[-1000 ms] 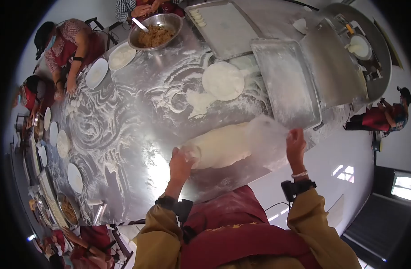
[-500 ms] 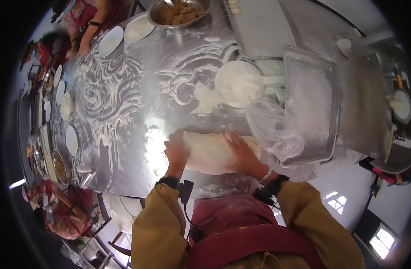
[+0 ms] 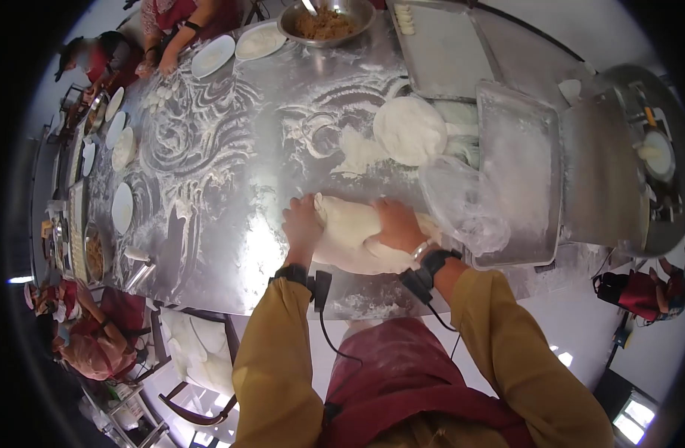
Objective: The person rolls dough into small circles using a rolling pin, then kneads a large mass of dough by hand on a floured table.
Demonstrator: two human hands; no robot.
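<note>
A large, pale slab of dough lies on the floured metal table in front of me, its surface folded and uneven. My left hand grips the dough's left end, fingers curled at its far corner. Farther right, my right hand grasps the dough from above, fingers toward its far edge and thumb pressed into its near side. Part of the dough is hidden under both hands. A crumpled clear plastic bag lies just right of the dough. Beyond it sits a white mound of flour.
A floured metal tray stands to the right, with another tray behind it. A metal bowl of brown filling and white plates stand at the far side. Other people work at the left. The table's near edge runs below my wrists.
Both hands have shifted away from me along the dough, and its right part is now bunched and folded. The head view has moved slightly, so the table sits differently.
</note>
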